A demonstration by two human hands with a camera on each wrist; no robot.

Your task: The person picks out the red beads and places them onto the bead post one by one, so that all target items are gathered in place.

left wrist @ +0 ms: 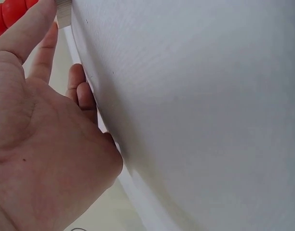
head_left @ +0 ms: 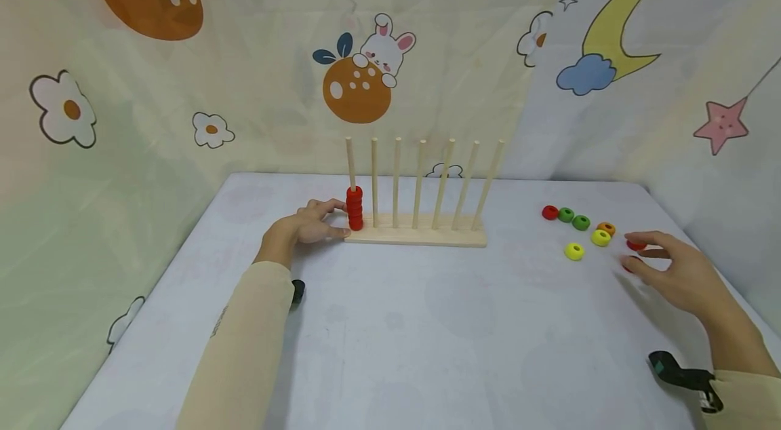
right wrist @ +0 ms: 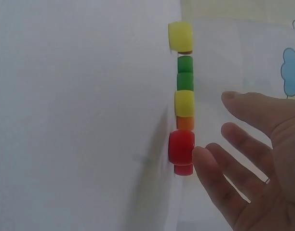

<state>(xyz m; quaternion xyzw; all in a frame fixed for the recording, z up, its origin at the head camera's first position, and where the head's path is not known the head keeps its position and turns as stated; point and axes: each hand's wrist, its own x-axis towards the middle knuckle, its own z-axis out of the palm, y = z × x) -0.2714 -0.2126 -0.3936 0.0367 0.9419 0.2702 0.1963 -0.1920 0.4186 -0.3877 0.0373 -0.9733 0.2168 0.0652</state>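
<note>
Your left hand (head_left: 314, 221) touches the peg rack (head_left: 415, 235) at its 9 o'clock end; can't tell if gripping. Your right hand (head_left: 686, 274), released, is beside red beads (right wrist: 181, 147), 3 o'clock.

White table (head_left: 396, 335); printed backdrop (head_left: 268, 64) behind: yellow moon (head_left: 606, 28), pink star (head_left: 721, 123).

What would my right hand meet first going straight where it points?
Probably a red bead, just ahead of the right hand; depth is unclear, so they may already touch.
</note>
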